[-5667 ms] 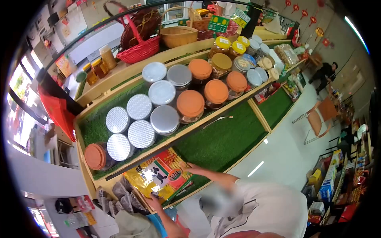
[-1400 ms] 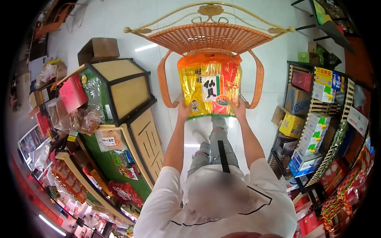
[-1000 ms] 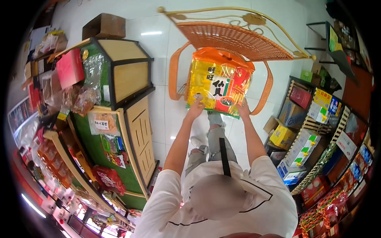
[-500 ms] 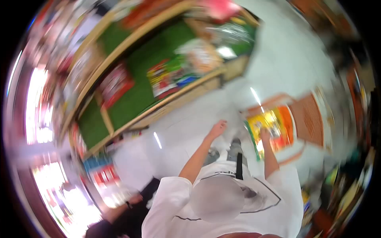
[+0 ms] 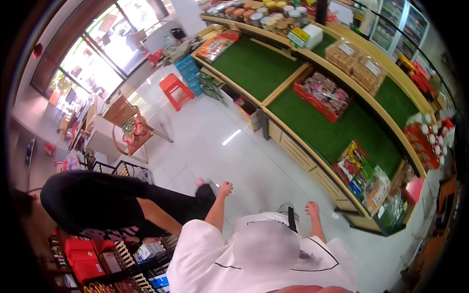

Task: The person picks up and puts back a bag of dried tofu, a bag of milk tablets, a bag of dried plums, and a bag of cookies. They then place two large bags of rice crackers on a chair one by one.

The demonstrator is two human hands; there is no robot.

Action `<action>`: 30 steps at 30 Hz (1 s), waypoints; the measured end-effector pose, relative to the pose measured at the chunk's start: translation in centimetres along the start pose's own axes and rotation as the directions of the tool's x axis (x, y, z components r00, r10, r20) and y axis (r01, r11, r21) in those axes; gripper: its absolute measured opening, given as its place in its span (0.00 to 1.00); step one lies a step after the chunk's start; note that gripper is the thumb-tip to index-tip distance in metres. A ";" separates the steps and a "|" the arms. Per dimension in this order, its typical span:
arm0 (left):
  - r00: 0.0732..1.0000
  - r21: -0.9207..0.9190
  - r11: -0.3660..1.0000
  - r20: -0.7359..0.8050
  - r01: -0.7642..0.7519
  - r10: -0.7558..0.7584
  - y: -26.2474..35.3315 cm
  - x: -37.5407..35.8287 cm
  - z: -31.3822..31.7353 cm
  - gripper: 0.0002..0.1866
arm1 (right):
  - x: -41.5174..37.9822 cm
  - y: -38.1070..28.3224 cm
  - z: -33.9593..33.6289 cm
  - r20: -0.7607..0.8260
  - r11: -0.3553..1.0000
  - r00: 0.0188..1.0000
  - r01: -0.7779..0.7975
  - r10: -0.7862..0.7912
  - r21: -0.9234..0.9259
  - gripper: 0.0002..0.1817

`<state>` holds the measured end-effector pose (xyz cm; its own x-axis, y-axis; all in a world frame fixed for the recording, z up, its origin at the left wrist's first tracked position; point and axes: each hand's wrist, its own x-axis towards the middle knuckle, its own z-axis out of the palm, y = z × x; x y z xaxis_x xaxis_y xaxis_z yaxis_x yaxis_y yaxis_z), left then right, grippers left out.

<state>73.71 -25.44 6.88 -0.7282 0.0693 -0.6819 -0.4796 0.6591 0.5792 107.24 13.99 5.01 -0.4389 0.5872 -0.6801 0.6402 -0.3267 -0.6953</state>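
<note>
My left hand (image 5: 225,189) hangs over the pale tiled floor, its fingers loosely bent, and no object shows in it. A person's dark trouser leg (image 5: 171,198) is close to its left. On the other side of my body, my right hand (image 5: 311,209) is in the air with slightly curled fingers and nothing visible in it. Nearest to it is the corner of a wooden display stand (image 5: 312,168) lined with green turf. A red and yellow snack bag (image 5: 352,161) and some clear packages (image 5: 378,188) lie on that stand. Neither hand touches goods.
A person in black (image 5: 97,205) bends at my left beside shelves with red boxes (image 5: 83,256). Ahead stand a red stool (image 5: 176,90) and a chair (image 5: 139,139) with a bag on it. Jars (image 5: 256,18) and a red tray of packets (image 5: 322,93) sit on the display.
My view has swung round, so the display stand is now at the right. My right hand, earlier at a yellow and orange package on a chair, is away from it; that package is out of view.
</note>
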 end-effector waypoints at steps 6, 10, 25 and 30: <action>0.994 -0.056 0.998 0.107 0.029 -0.023 -2.7 1.8 -2.8 0.19 | 5.9 -6.8 2.0 0.034 0.998 0.999 0.039 -0.037 -0.059 0.14; 0.993 -0.012 0.996 0.082 0.091 -0.090 -3.6 -0.7 -2.4 0.19 | 12.2 -2.0 3.6 0.323 0.953 0.942 0.012 0.091 -0.303 0.14; 0.870 -0.381 0.796 0.045 0.469 -0.491 0.1 -2.5 -1.8 0.17 | 22.9 -27.8 17.6 0.456 0.921 0.869 0.003 0.191 -0.390 0.16; 0.911 -0.400 0.848 -0.066 0.349 -0.407 -2.0 1.1 -2.8 0.15 | 27.0 -33.9 24.2 0.450 0.904 0.876 0.040 0.173 -0.425 0.16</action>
<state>72.56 -28.78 6.19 -0.5010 -0.2546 -0.8271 -0.8564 0.2836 0.4315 58.44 23.01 4.64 -0.5576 0.1243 -0.8208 0.8294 0.0432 -0.5569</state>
